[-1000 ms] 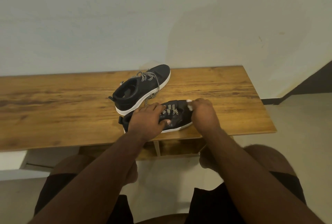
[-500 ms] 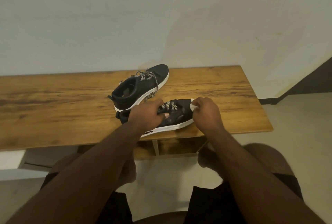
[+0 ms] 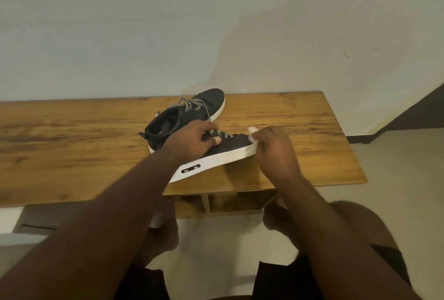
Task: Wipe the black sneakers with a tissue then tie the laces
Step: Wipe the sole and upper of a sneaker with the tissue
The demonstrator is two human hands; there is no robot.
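Head view. Near sneaker tipped onto its edge on the wooden counter, white sole wall turned toward the camera, black label patch visible on the sole's side. Left hand clamped over the lace area of this shoe, fingers curled round the upper, thumb pressed on the side. Right hand at the toe end, fingers pinched round a small white tissue, wad touching the toe cap just above the sole rim. Second sneaker upright just behind, toe toward the wall, speckled laces loose and draped over its side. Counter front edge close to the tilted shoe's heel. Person's knees and dark shorts visible below the counter.

Assessed stage: wiping of the near shoe under way; neither pair of laces tied, far shoe's cleaning state not determinable.

Risks noted: tilted shoe held only by the left hand, so a firm stroke at the toe likely to twist it free or slide it off the near edge. Small tissue wad liable to shred or slip from the pinch on the coarse fabric. Loose laces of the far shoe near enough to snag the left wrist.
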